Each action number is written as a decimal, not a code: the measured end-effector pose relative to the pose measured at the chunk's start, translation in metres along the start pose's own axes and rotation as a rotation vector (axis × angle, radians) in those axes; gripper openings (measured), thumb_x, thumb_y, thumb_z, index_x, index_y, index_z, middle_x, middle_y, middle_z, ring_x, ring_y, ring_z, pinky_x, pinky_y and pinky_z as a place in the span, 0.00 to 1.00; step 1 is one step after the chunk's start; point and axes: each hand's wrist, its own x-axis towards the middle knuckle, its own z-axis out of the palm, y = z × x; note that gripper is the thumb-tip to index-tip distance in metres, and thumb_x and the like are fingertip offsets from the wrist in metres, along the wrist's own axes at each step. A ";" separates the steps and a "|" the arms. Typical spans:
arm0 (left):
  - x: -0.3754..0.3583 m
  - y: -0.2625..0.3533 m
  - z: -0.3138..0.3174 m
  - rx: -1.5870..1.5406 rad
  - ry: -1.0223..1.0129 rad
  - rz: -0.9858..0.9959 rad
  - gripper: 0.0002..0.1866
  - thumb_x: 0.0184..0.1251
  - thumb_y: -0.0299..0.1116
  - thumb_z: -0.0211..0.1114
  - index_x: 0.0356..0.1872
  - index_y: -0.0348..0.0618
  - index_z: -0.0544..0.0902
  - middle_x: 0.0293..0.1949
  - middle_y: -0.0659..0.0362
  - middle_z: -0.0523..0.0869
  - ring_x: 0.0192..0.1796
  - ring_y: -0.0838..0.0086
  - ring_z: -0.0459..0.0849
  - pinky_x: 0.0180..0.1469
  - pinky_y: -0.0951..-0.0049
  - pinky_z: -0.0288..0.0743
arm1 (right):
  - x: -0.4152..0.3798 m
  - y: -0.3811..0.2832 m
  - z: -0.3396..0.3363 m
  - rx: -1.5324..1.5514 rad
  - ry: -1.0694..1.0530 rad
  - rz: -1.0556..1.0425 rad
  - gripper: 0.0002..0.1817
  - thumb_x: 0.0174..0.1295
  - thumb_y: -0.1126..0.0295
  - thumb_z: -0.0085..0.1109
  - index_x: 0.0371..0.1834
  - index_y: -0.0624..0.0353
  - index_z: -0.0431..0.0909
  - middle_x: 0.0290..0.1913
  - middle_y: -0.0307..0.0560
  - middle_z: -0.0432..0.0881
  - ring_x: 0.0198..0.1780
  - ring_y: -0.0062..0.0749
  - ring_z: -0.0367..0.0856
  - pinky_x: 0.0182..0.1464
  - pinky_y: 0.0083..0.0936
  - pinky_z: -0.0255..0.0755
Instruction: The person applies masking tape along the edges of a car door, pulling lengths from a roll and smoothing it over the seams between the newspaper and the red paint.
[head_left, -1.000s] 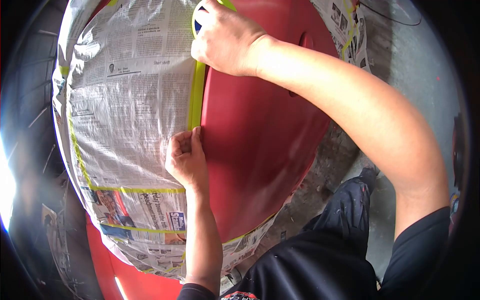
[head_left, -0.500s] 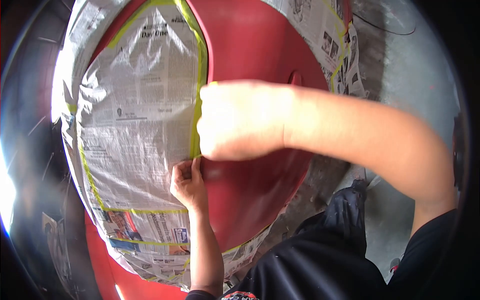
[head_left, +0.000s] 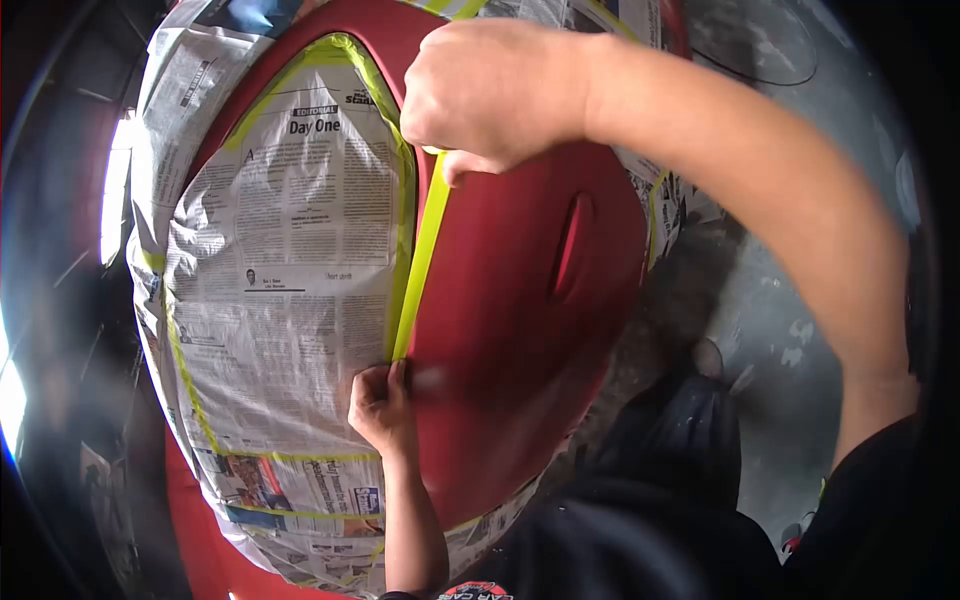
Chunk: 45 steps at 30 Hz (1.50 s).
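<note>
A strip of yellow masking tape (head_left: 423, 250) stretches taut between my hands, slanting beside the window edge of a red car door (head_left: 500, 300). My right hand (head_left: 490, 95) is closed around the tape's upper end, above the red panel; any roll inside it is hidden. At the lower end my left hand (head_left: 383, 408) has its thumb and fingers pinched on the tape, against the edge where newspaper meets red paint. Newspaper (head_left: 300, 240) covers the window, bordered by more yellow tape.
A recessed door handle (head_left: 573, 248) shows right of the tape. More taped newspaper (head_left: 330, 545) wraps the car below, and sheets hang at the upper right. Grey concrete floor (head_left: 790, 300) lies to the right, with my legs and a shoe (head_left: 708, 357) close to the car.
My right hand has moved up and away from my left, drawing out a longer length of tape. The view has shifted, and the door handle now shows fully.
</note>
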 end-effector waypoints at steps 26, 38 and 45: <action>0.010 0.004 0.002 -0.211 -0.094 -0.009 0.08 0.65 0.24 0.78 0.33 0.38 0.84 0.27 0.64 0.87 0.28 0.86 0.81 0.33 0.82 0.77 | 0.012 -0.041 0.086 -0.423 0.023 0.470 0.07 0.51 0.68 0.65 0.18 0.45 0.81 0.15 0.35 0.77 0.20 0.30 0.78 0.35 0.39 0.65; 0.013 0.005 0.005 -0.199 -0.079 -0.030 0.08 0.64 0.25 0.78 0.32 0.38 0.85 0.26 0.64 0.87 0.27 0.87 0.81 0.32 0.83 0.77 | 0.018 -0.042 0.084 -0.444 0.111 0.458 0.07 0.50 0.68 0.64 0.17 0.45 0.79 0.14 0.34 0.76 0.19 0.30 0.77 0.31 0.36 0.65; 0.013 0.004 0.004 -0.187 -0.088 -0.028 0.08 0.64 0.24 0.78 0.33 0.38 0.85 0.26 0.64 0.87 0.27 0.87 0.81 0.32 0.83 0.77 | 0.021 -0.045 0.075 -0.399 0.122 0.487 0.06 0.51 0.69 0.64 0.18 0.45 0.80 0.14 0.35 0.77 0.21 0.30 0.79 0.31 0.36 0.66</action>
